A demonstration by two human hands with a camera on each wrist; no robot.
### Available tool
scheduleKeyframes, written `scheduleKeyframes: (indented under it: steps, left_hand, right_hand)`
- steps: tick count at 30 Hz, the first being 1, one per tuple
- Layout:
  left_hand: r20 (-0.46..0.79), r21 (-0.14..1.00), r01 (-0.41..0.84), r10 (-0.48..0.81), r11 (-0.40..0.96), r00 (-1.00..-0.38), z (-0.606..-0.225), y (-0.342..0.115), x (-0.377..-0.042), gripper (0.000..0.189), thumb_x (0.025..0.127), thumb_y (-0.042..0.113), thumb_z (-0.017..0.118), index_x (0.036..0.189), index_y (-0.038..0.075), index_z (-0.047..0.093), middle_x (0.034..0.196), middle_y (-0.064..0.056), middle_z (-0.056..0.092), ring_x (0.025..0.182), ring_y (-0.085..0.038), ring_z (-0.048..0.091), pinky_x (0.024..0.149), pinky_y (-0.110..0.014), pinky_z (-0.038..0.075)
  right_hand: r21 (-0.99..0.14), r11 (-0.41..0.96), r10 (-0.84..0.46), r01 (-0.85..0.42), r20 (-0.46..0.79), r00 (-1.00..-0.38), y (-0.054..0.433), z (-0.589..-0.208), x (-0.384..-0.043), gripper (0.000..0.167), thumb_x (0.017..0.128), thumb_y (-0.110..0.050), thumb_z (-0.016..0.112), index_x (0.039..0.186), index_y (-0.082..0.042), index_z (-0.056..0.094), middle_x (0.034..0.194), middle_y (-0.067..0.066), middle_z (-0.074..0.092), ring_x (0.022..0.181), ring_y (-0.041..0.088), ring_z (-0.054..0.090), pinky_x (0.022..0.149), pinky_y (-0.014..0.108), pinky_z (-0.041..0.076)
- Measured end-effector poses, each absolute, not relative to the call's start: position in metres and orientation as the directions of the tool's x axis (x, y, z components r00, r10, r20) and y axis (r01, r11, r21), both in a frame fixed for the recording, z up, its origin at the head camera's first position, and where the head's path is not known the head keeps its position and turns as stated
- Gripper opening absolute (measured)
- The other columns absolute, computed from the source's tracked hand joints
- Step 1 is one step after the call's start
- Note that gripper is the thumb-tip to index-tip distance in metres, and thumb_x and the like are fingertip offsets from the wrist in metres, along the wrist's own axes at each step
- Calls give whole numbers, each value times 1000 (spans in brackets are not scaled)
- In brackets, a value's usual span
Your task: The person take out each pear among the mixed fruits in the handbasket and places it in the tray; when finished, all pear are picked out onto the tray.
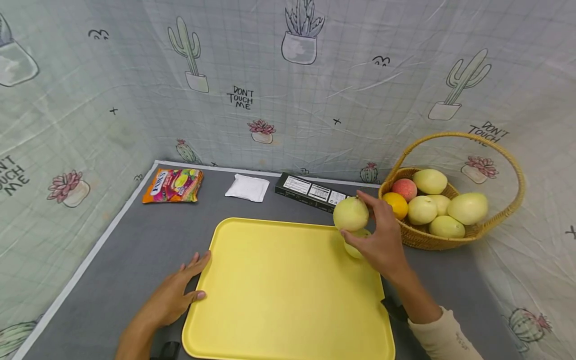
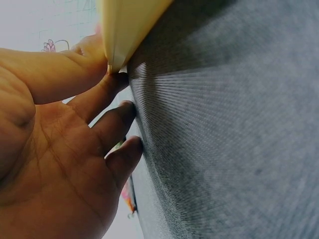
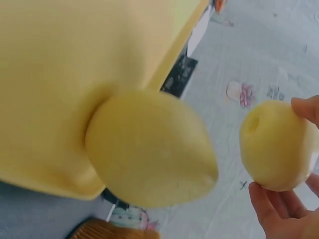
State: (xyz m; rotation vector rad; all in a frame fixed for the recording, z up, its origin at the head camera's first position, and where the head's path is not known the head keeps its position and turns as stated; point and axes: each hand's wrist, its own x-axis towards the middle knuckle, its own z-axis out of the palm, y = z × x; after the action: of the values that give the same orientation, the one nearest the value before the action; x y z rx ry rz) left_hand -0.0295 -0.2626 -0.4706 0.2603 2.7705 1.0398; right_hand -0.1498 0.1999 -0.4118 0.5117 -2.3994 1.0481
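Note:
My right hand [image 1: 382,242] pinches a pale yellow-green pear [image 1: 350,214] between thumb and fingers, lifted over the back right corner of the yellow tray [image 1: 279,285]. On the tray just below it sits a second pear [image 1: 353,251], partly hidden by the hand; in the right wrist view this second pear [image 3: 149,149] looms large, apart from the held one. My left hand [image 1: 173,295] rests at the tray's left edge, fingers extended. In the left wrist view, its thumb and forefinger touch the tray's rim [image 2: 117,45].
A wicker basket [image 1: 418,240] with a tall handle stands at the back right, holding a peach [image 1: 404,189], an orange [image 1: 396,205] and several pale yellow fruits. Along the back lie a black box [image 1: 310,192], a white packet [image 1: 247,188] and an orange Fox's bag [image 1: 173,185].

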Motion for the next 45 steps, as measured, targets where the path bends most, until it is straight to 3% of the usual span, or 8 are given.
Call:
scheduleKeyframes:
  steps: [6,14,20,26,37,39,42,45]
  left_hand:
    - [-93,652,108,221,751,-971,-470,-262,-29,95,84,14,85,167,12,38,171,-17,35,155,-45,34,121,-68,27]
    - [-122,662,83,216,745,-969,-469,-262,-30,95,86,14,84,167,14,36,173,-14,32,157,-42,30,128,-54,21]
    - [-112,653,92,216,751,-970,-469,-260,-30,93,86,14,84,167,13,37,173,-14,33,157,-41,31,125,-57,24]
    - [-98,657,101,218,747,-971,-470,-261,-29,93,86,16,84,167,13,38,173,-14,34,156,-36,31,130,-44,21]
    - [-95,662,106,223,742,-970,-470,-261,-29,94,86,13,84,167,11,37,173,-16,33,157,-43,32,128,-54,22]
    - [-92,663,107,222,741,-971,-471,-261,-29,94,86,14,84,167,12,37,173,-16,33,157,-43,31,129,-51,21]
    - [-90,670,105,221,735,-971,-471,-262,-28,93,86,15,83,167,13,37,173,-15,33,158,-37,29,132,-42,17]
    - [-92,684,99,220,723,-971,-472,-262,-28,93,87,16,83,167,14,36,173,-14,32,158,-21,23,133,-33,12]
  right_hand:
    - [-550,659,-207,-514,524,-826,187,-419,-142,99,66,-12,102,153,-16,56,135,11,61,117,23,56,92,41,57]
    - [-545,680,-294,-491,411,-863,171,-427,-136,91,68,-16,102,147,-14,56,135,14,59,120,30,55,94,54,57]
    - [-490,718,-365,-495,341,-866,163,-431,-134,88,69,-17,102,144,-12,57,134,13,59,122,32,57,95,52,60]
    - [-429,747,-407,-507,308,-860,159,-434,-136,87,69,-19,102,142,-13,55,133,11,61,119,31,58,95,49,60]
    - [-390,786,-404,-479,262,-877,154,-443,-137,83,72,-20,102,139,-11,54,135,13,59,118,29,60,94,49,62]
    - [-386,790,-401,-476,263,-878,154,-445,-137,81,73,-21,101,138,-10,54,134,13,59,117,28,60,94,48,62]
    - [-385,793,-396,-472,261,-880,155,-446,-137,80,74,-23,101,138,-10,54,134,12,60,118,28,60,94,48,62]
    - [-383,798,-392,-465,255,-884,157,-446,-137,79,75,-25,100,138,-11,55,134,11,60,118,28,60,93,48,62]
